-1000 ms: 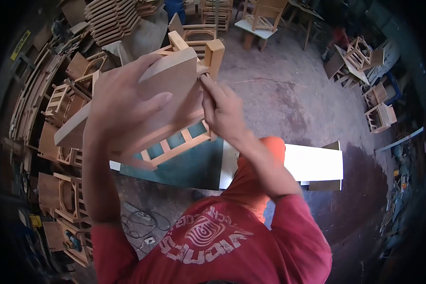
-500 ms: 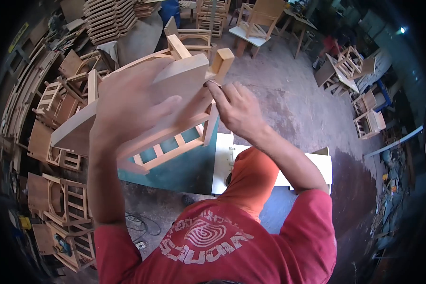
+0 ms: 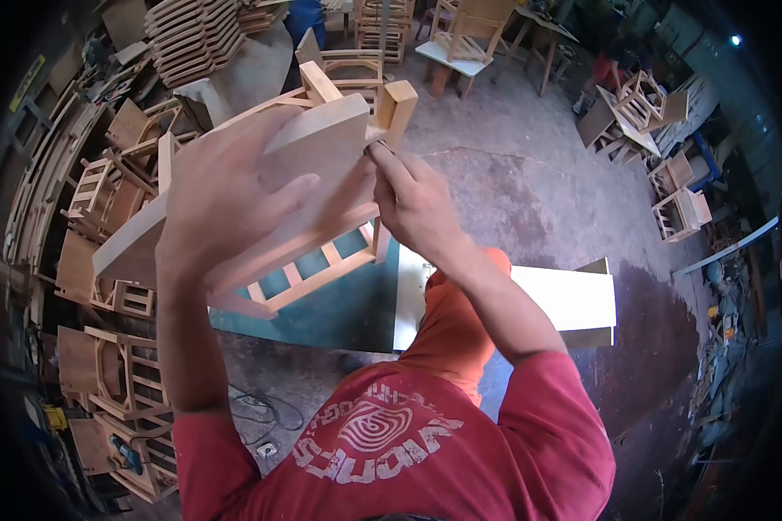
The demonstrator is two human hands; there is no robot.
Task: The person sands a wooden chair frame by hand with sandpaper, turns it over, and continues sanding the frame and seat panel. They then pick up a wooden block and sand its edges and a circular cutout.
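I hold a small unfinished wooden chair [image 3: 321, 139] tilted up in front of me, its seat facing me. My left hand [image 3: 222, 204] lies flat across the seat and grips it. My right hand [image 3: 413, 204] presses a small piece of what looks like sandpaper [image 3: 375, 148] against the joint where the seat meets a leg [image 3: 398, 108]; most of it is hidden by my fingers. The chair's slatted side rail [image 3: 313, 273] hangs below my hands.
A green and white board [image 3: 573, 300] lies under the chair. Several unfinished chair frames [image 3: 113, 365] crowd the left side, stacked curved parts [image 3: 195, 35] sit at the back, more small chairs [image 3: 678, 213] stand at right. A cable [image 3: 261, 408] trails on the concrete floor.
The chair has rocked slightly, tipping right and then back. My right hand has kept rubbing at the seat-leg joint, shifting a little along it.
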